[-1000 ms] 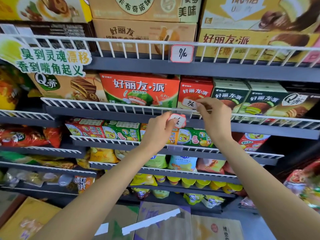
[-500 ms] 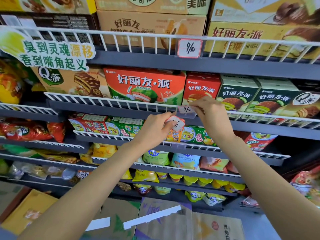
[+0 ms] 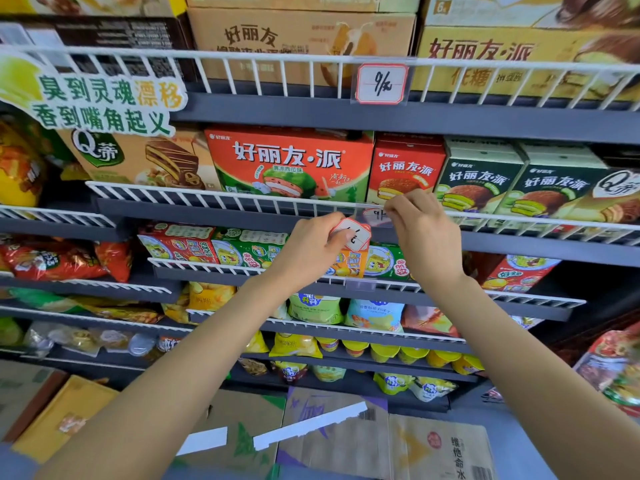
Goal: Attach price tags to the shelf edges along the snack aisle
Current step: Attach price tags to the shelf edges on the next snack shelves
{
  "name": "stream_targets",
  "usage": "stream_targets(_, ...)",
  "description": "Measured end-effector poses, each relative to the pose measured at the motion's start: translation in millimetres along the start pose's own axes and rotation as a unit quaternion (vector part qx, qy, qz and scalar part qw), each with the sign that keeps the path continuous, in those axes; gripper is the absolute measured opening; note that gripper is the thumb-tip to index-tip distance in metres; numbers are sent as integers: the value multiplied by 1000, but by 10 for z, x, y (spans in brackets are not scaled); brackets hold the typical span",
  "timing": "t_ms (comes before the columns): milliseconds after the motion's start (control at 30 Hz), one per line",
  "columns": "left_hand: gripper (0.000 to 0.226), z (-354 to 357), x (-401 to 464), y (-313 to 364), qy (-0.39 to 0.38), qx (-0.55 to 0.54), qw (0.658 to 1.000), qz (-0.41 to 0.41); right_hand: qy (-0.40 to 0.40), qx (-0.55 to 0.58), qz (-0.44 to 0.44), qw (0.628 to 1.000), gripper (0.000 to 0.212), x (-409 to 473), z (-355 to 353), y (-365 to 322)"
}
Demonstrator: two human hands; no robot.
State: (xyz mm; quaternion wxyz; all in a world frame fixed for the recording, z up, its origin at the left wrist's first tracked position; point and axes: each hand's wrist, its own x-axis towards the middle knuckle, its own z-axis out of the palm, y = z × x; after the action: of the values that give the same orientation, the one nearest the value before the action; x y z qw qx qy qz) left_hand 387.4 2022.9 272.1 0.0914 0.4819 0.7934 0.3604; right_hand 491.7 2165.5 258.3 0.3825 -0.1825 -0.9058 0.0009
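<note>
My left hand [image 3: 310, 245] pinches a small white price tag with a red border [image 3: 353, 234], held just below the white wire rail of the second shelf [image 3: 207, 197]. My right hand [image 3: 424, 233] grips a clear tag holder with a handwritten tag in it [image 3: 375, 214], which sits on that rail's top wire under the red pie box [image 3: 407, 168]. Another red-bordered tag reading 9 [image 3: 382, 84] hangs in a clear holder on the top shelf's rail. An empty clear holder [image 3: 360, 285] clips onto the third shelf's rail.
Snack boxes fill the upper shelves and bagged chips the lower ones. A green and yellow paper sign [image 3: 93, 95] sticks out at the upper left. Flattened cardboard boxes [image 3: 346, 441] lie on the floor below, with more bags at the right edge [image 3: 616, 368].
Both hands have dropped slightly along the second shelf's rail. The right hand has slid the holder with its tag down onto the wire; the left hand still holds its loose tag.
</note>
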Motion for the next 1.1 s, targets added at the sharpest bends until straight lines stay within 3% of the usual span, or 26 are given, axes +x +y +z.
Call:
stream_targets(167, 36, -7, 15, 29, 1, -3, 1000, -3, -10, -26, 1, 1000, 24, 43, 12, -38)
stream_targets(367, 24, -20, 7, 47, -3, 4, 1000, -3, -30, -59, 13, 998, 31, 33, 9, -52)
stream_targets(700, 31, 5, 40, 42, 7, -12, 1000, -20, -47, -105, -31, 993, 48, 8, -43, -37)
stream_targets(1100, 35, -21, 59, 24, 9, -5, 1000, -13, -92, -117, -39, 988, 46, -21, -85, -98)
